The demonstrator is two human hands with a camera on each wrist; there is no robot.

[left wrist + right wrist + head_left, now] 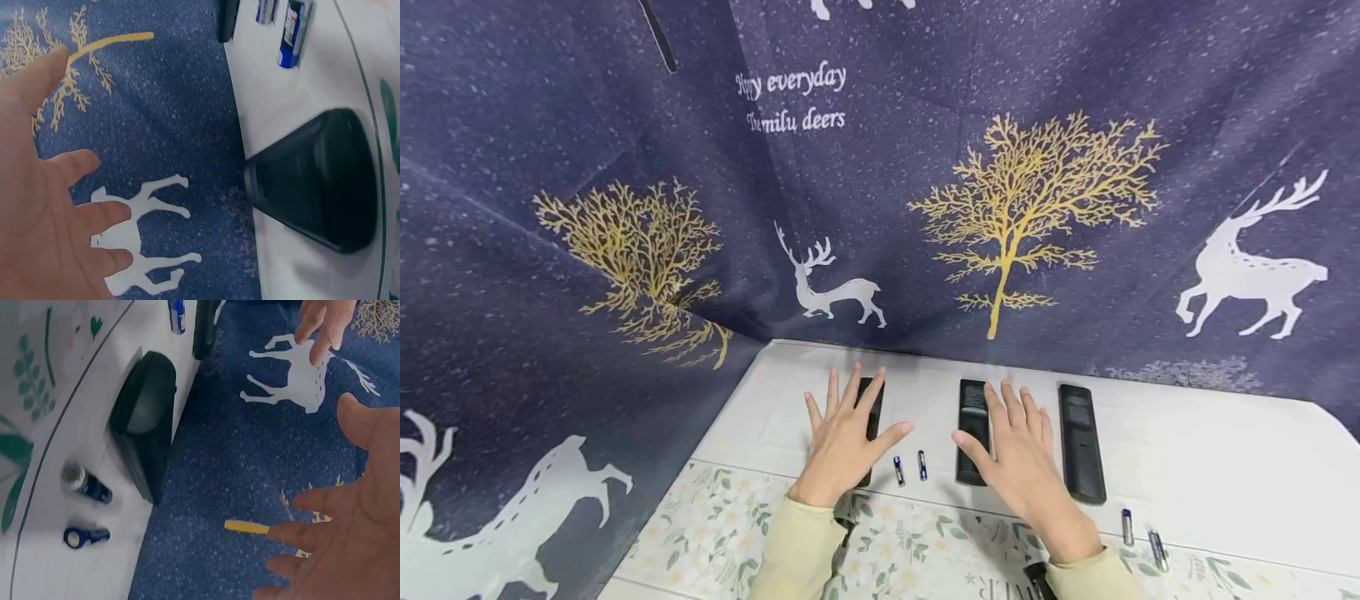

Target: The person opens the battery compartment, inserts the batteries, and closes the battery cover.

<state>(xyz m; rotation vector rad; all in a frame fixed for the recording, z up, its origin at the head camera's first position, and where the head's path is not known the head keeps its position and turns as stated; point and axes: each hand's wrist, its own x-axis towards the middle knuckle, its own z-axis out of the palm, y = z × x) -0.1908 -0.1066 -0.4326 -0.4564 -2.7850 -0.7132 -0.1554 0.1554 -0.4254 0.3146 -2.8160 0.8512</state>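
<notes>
My left hand (841, 450) is held above the table with its fingers spread, holding nothing. It partly hides a black remote control (875, 410) lying beneath it. My right hand (1021, 454), also spread and empty, hovers between a middle black remote (972, 437) and a right-hand one (1081, 442). Two small blue-and-silver batteries (899, 472) lie between the left and middle remotes. Another battery pair (1127, 527) sits to the right, nearer the front. In the left wrist view the palm (31, 206) is bare; the right wrist view shows the other bare palm (350, 531).
The white tabletop (1210, 467) has a floral strip (730, 517) along its front. A dark blue cloth (880, 192) printed with deer and golden trees hangs behind and at the left. A dark strip (658, 37) shows at the upper left.
</notes>
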